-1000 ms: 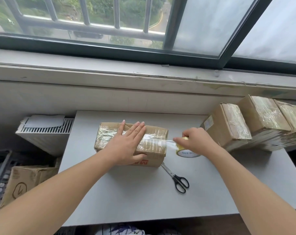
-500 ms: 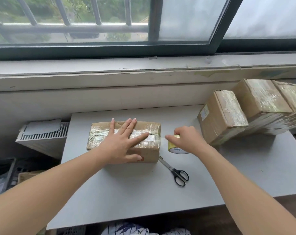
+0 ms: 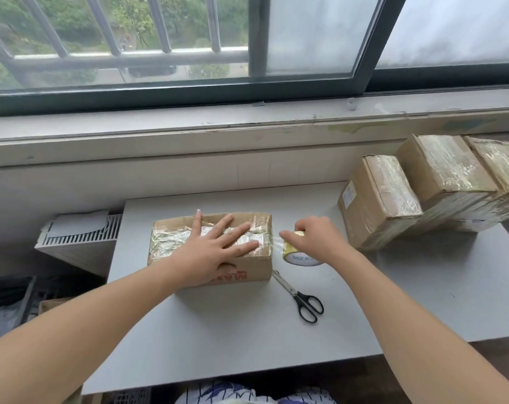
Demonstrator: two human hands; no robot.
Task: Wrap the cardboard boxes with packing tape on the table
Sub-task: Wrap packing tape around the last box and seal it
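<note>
**A:** Start close in. What's nearest the person?

**B:** The scissors (image 3: 301, 298), flat on the table (image 3: 218, 330). Their blades point at the front right corner of the box (image 3: 256, 268), and the handles face the person.

**A:** And the box itself?

**B:** It sits mid-table with its long axis running left to right. The left hand (image 3: 212, 252) lies flat on its top, fingers straight and spread, thumb down on the front face (pressing, not gripping).

**A:** Where's the tape?

**B:** Just beside the box's right end. The right hand (image 3: 317, 240) is curled over the tape roll (image 3: 298, 258) and holds it. A short clear strip (image 3: 276, 243) bridges the gap from roll to box.

**A:** So what does the next move turn on?

**B:** That gap, I think. The strip follows the box's long axis, so a cut would go across it. The scissors lie on the right hand's side and nearer to it, but that hand is busy with the roll.

**A:** Farther back?

**B:** Wrapped boxes (image 3: 378, 199) at the table's far right, well apart from the work.
</note>
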